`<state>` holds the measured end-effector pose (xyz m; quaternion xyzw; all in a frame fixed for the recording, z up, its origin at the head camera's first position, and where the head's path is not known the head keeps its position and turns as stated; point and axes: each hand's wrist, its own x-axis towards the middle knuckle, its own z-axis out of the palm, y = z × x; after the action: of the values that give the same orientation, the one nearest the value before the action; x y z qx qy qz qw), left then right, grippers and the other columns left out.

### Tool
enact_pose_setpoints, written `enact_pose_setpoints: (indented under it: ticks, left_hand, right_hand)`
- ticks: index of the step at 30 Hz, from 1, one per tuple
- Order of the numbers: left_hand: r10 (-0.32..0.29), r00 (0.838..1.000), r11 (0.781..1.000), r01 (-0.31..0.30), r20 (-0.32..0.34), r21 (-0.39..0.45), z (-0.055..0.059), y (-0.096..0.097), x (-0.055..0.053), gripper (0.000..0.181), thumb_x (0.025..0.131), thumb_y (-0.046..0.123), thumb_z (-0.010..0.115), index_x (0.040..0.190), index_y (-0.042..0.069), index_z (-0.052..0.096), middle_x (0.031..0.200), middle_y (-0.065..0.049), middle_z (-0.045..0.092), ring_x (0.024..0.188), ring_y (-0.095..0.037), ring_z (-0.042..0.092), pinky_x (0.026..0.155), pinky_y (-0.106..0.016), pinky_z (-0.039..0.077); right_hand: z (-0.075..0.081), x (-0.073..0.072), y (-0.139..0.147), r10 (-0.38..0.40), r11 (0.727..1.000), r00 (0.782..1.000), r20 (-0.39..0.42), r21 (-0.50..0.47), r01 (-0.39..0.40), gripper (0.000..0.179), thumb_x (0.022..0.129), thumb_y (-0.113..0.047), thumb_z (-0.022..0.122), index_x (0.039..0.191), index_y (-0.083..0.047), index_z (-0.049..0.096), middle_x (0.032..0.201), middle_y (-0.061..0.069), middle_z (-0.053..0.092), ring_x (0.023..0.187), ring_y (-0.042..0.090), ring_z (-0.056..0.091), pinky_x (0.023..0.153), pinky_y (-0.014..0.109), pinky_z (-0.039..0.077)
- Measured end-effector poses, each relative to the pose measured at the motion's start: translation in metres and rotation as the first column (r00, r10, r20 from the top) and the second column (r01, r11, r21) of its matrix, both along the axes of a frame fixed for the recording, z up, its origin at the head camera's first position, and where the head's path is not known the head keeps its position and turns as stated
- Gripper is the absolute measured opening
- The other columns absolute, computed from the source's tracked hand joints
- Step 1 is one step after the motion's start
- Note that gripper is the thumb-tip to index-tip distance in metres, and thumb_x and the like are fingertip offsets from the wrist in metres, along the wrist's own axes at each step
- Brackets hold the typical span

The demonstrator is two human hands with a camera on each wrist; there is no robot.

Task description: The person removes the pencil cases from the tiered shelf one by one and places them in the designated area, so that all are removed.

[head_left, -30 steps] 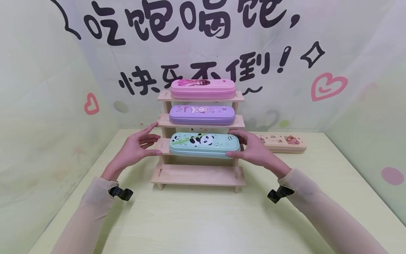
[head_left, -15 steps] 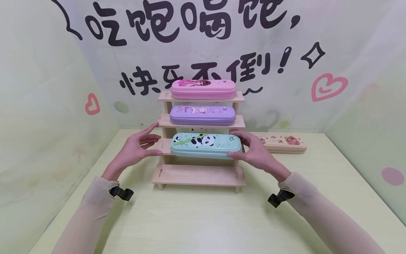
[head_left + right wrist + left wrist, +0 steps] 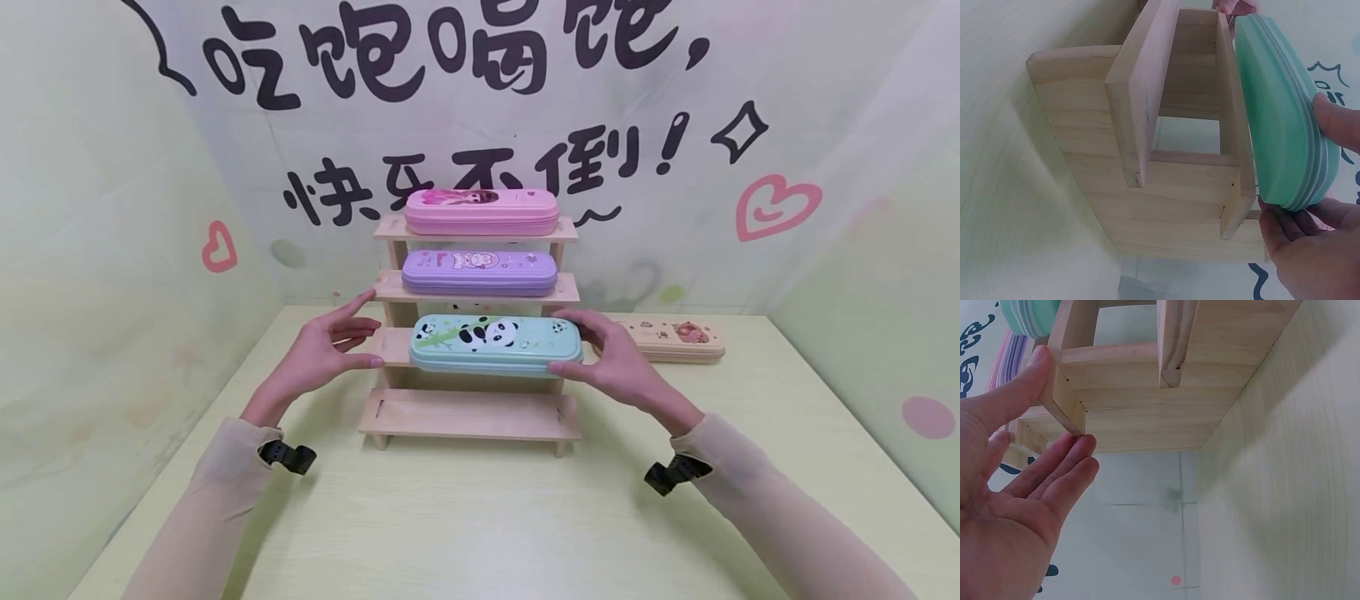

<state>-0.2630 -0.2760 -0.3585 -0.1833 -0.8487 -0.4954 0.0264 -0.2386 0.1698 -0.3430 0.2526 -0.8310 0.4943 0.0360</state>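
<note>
My right hand [image 3: 617,360] grips the right end of a mint-green pencil case [image 3: 491,343] with a panda on its lid. Thumb and fingers close round its zipped edge, and the case sits along the third tier down of a stepped wooden rack [image 3: 467,414]. In the right wrist view the green case [image 3: 1279,119] stands slightly off the board's face. My left hand [image 3: 318,354] holds the left end of that same tier, thumb at the front and fingers behind; the left wrist view shows the thumb [image 3: 1036,365] against the board's edge.
A pink pencil case [image 3: 480,218] lies on the top tier and a purple one [image 3: 480,273] on the tier below. Behind my right hand, a beige pencil case [image 3: 675,340] rests on the table [image 3: 480,517]. A printed cloth [image 3: 660,250] hangs behind the rack.
My right hand has shifted slightly right with the mint-green pencil case, whose right end now reaches past the tier's end. The left hand stays on the rack.
</note>
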Motion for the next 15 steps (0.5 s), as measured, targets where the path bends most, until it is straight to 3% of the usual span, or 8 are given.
enact_pose_setpoints:
  ticks: [5, 11, 15]
  left_hand:
    - [0.002, 1.000, 1.000, -0.002, 0.001, 0.001, 0.000, 0.000, 0.000, 0.103, 0.080, 0.010, 0.094, 0.165, 0.033, 0.039, 0.137, -0.016, 0.066, 0.128, -0.032, 0.062, 0.109, -0.035, 0.052]
    - [-0.010, 1.000, 1.000, 0.010, -0.003, 0.016, 0.001, 0.000, 0.000, 0.103, 0.080, 0.008, 0.094, 0.165, 0.031, 0.039, 0.136, -0.017, 0.066, 0.128, -0.032, 0.063, 0.109, -0.035, 0.052]
    - [-0.012, 1.000, 1.000, 0.012, -0.001, 0.018, 0.001, 0.000, 0.000, 0.103, 0.080, 0.008, 0.094, 0.164, 0.032, 0.039, 0.136, -0.016, 0.066, 0.128, -0.032, 0.063, 0.108, -0.033, 0.052]
  right_hand:
    - [0.002, 0.004, 0.009, -0.007, 1.000, 1.000, 0.015, -0.006, 0.007, 0.073, 0.087, -0.010, 0.088, 0.149, 0.003, 0.053, 0.147, 0.017, 0.056, 0.136, 0.035, 0.054, 0.120, 0.049, 0.041]
    - [0.003, 0.009, 0.021, -0.013, 1.000, 1.000, 0.025, -0.006, 0.013, 0.072, 0.089, -0.011, 0.087, 0.151, -0.001, 0.053, 0.146, 0.017, 0.055, 0.133, 0.035, 0.055, 0.109, 0.019, 0.046]
    - [0.005, 0.013, 0.030, -0.010, 0.999, 0.999, 0.030, -0.033, 0.011, 0.070, 0.089, -0.008, 0.086, 0.150, 0.000, 0.053, 0.145, 0.018, 0.055, 0.131, 0.034, 0.055, 0.103, 0.012, 0.046]
